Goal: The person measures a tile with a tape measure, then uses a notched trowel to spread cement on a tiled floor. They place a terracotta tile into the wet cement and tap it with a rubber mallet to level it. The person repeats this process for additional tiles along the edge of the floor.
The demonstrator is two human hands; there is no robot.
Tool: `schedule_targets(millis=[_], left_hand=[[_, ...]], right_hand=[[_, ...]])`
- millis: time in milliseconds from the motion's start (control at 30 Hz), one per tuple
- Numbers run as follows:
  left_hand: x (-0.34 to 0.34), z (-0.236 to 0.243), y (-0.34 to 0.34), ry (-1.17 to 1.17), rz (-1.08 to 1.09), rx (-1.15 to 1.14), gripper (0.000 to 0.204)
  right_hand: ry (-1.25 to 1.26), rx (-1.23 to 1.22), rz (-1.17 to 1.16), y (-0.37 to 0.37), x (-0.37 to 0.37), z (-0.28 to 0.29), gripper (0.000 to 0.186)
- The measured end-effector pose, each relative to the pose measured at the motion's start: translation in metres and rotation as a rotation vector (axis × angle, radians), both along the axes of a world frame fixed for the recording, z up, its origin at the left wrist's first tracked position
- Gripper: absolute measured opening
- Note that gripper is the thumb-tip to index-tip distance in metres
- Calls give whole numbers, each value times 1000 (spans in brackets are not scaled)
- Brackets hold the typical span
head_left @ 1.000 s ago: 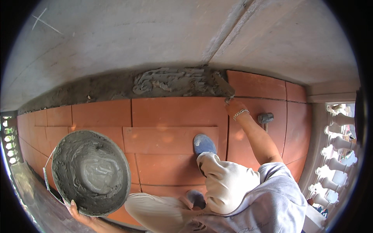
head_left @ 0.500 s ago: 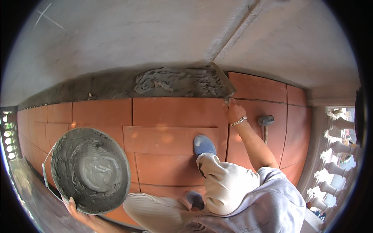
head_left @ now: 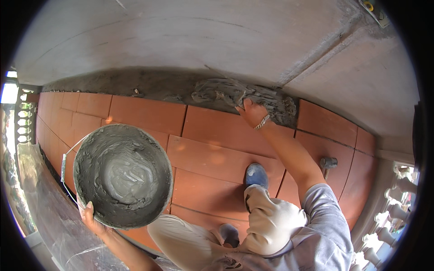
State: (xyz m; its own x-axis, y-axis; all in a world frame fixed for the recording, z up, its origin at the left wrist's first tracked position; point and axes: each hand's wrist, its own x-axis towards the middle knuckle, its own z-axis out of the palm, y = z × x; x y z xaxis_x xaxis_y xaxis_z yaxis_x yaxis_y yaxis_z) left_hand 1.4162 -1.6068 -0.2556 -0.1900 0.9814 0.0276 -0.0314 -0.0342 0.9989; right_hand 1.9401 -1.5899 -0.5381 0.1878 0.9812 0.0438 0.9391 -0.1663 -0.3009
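Observation:
My left hand [head_left: 93, 220] is closed on the rim of a round bucket [head_left: 168, 180], thumb over the edge, at the lower left. Grey wet mortar [head_left: 129, 174] coats the inside of the bucket, which is tipped towards me. Farther off, my right hand [head_left: 253, 114] is closed round the handle of a trowel, its wrist in a chain bracelet. Only a thin edge of the trowel blade [head_left: 220, 73] shows, over the ridged mortar bed [head_left: 275, 103] along the foot of the wall. The handle is mostly hidden by my fingers.
Reddish-brown tiles [head_left: 221, 126] cover the floor beside the mortar strip. A rubber mallet [head_left: 328, 162] lies on them at the right. The grey wall [head_left: 181, 40] runs along the far side. My shoe [head_left: 257, 175] rests on a tile; a balustrade [head_left: 398, 212] stands at the right.
My right hand has moved left with the trowel, away from the laid tile's edge and across the mortar bed. The view has turned and shifted; my left hand still holds the bucket.

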Motion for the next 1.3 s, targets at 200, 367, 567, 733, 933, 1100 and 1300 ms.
schedule_targets(millis=[200,367,567,733,933,1100,1300], left_hand=[[-9,-4,2,35,56,3,61],[-42,-14,1,43,182,-50,54],[-97,-22,4,-44,311,-197,58],[-146,-29,-5,-129,371,-291,63],[-189,-55,-34,-284,300,-371,70],[-226,-85,-57,-369,406,-357,73],[-233,-167,-100,-204,479,-291,72]], right_hand=[[116,-353,-87,10,7,-17,40],[37,-416,-44,4,10,-25,42],[14,-401,-27,-4,18,-28,38],[17,-409,-40,-12,21,-35,37],[-236,-193,263,-55,45,-45,33],[154,-26,-384,-169,46,-22,37],[703,-35,-923,-324,36,-21,28]])
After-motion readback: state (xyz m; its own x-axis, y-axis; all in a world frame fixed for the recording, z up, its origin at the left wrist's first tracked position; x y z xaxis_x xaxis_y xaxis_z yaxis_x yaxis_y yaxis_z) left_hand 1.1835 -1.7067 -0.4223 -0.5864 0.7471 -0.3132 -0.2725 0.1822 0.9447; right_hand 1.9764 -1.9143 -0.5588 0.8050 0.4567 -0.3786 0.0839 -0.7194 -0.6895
